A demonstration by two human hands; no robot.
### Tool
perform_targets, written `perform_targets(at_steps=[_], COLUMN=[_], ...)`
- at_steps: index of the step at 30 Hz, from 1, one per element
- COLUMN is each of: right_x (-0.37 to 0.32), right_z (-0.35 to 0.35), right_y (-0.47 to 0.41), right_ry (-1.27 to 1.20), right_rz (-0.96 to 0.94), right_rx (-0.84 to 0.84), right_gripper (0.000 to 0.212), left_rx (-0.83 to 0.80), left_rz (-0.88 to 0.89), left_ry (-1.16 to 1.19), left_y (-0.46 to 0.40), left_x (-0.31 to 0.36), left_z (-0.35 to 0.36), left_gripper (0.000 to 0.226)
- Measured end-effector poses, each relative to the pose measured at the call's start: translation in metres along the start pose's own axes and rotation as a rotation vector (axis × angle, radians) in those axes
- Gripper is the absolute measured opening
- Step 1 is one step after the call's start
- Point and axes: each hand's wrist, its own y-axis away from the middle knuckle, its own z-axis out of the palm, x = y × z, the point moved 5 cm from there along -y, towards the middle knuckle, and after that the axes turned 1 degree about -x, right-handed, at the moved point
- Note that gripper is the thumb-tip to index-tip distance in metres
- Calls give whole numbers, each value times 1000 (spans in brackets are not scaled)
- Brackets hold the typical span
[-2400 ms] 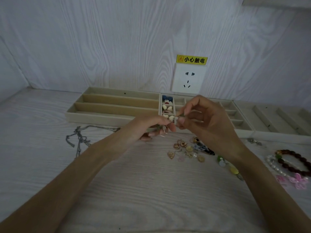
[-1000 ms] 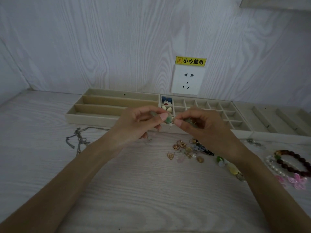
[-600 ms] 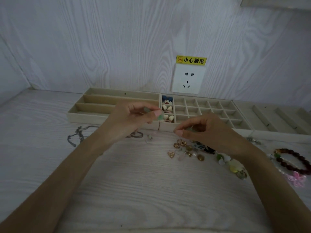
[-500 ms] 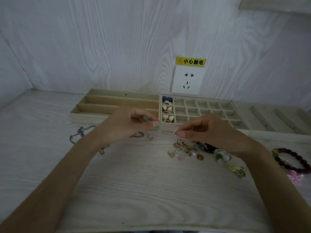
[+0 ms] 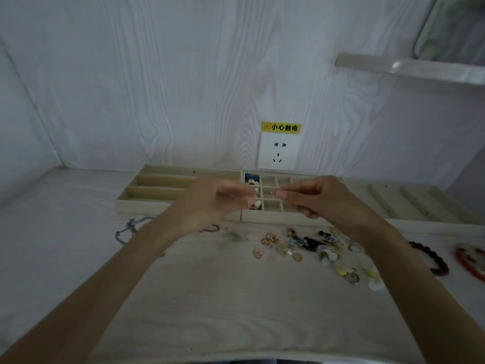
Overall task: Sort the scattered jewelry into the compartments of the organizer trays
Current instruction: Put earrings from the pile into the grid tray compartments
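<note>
While the right hand (image 5: 319, 199) pinches a small earring (image 5: 275, 192) over the grid tray (image 5: 265, 218), aim for 1 empty cell (left hand (image 5: 212, 203) blurred, grip unclear).

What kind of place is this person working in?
Probably a home or small workroom desk, not a shop: a pale wood-grain tabletop against a matching wall, a white wall socket under a yellow warning sticker, and beige compartmented organizer trays.

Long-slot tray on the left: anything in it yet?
Empty where visible: the long-slot tray shows bare beige channels; the left hand hides its right end.
</note>
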Motion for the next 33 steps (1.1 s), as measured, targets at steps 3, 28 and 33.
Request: perform_targets(at_steps=[3, 28, 33], right_x=[-1, -5, -9], right_z=[2, -20, -12], right_y=[-2, -22, -25], right_ry=[-26, -40, 150], right_rz=[17, 65, 88], right_rx=[32, -106, -187], right_gripper=[19, 24, 13], left_rx=[48, 62, -175], left_rz=[81, 50, -29], left_ry=[74, -434, -324], left_y=[-7, -51, -55], left_x=[19, 5, -8], left_z=[6, 10, 13], left_gripper=[32, 20, 23])
